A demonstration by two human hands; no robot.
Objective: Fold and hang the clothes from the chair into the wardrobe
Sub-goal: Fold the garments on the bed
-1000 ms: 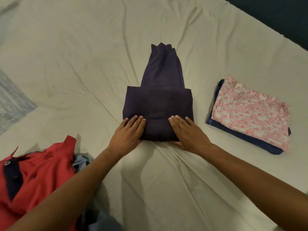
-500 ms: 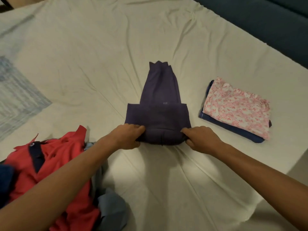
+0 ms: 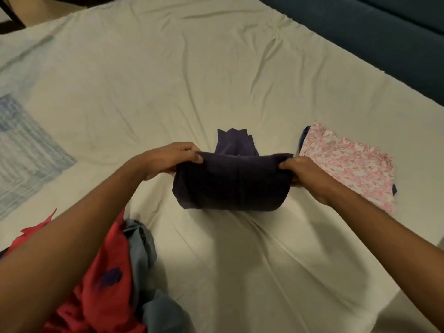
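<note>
A: Item one, change since half a second ago?

B: I log the dark purple garment raised at its near end. Earlier that folded edge lay flat on the sheet with my hands just taking hold of its corners; now the thick fold is lifted and rolled away from me, while the narrow far end still lies on the bed. The view has also tipped, so more of the bed shows beyond it.

A: Item two, hands?

B: Left hand pinches the left corner of the fold, thumb over the top, fingers curled beneath. Right hand grips the right corner the same way. Neither is spread wide.

A: Item three, stacks and piles?

B: No bins or boxes. To the right, a folded pink floral garment lies on top of a folded navy garment, of which only edges show. The right hand is just beside that stack. At lower left, an unfolded heap: a red shirt with a dark emblem, tangled with a grey-blue garment, partly under my left forearm.

A: Item four, surfaces?

B: The purple cloth is matte, smooth, with a centre seam. The bed sheet is pale cream, creased. A blue-streaked patterned cloth lies at far left. A dark teal upholstered edge runs at top right.
</note>
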